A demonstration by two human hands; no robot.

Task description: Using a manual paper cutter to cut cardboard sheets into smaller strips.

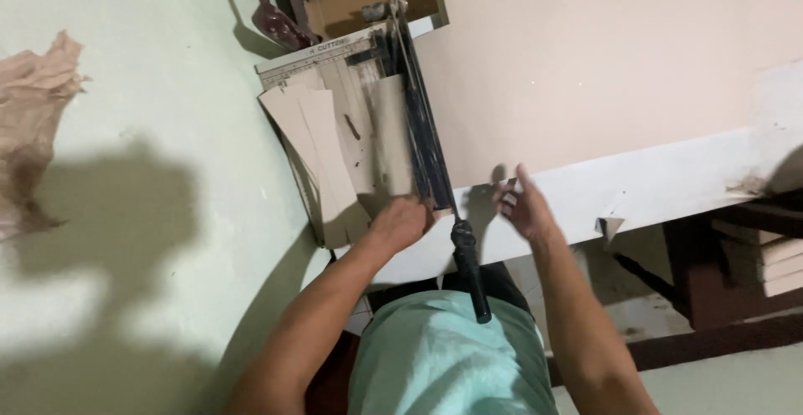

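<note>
From the head camera, looking down, the paper cutter [351, 122] stood on the white table [669, 189], with its blade arm [422, 122] lowered and its black handle [468, 268] reaching toward the person. The left hand [401, 221] rested on the cut beige strips [322, 151] at the near edge of the base, fingers curled down; I could not tell if it gripped one. The right hand [523, 206] hovered open at the near edge of the large beige sheet [585, 64], holding nothing. I judged a cut was just finished. Clearing the strips and feeding the sheet under the blade would need the arm lifted first.
</note>
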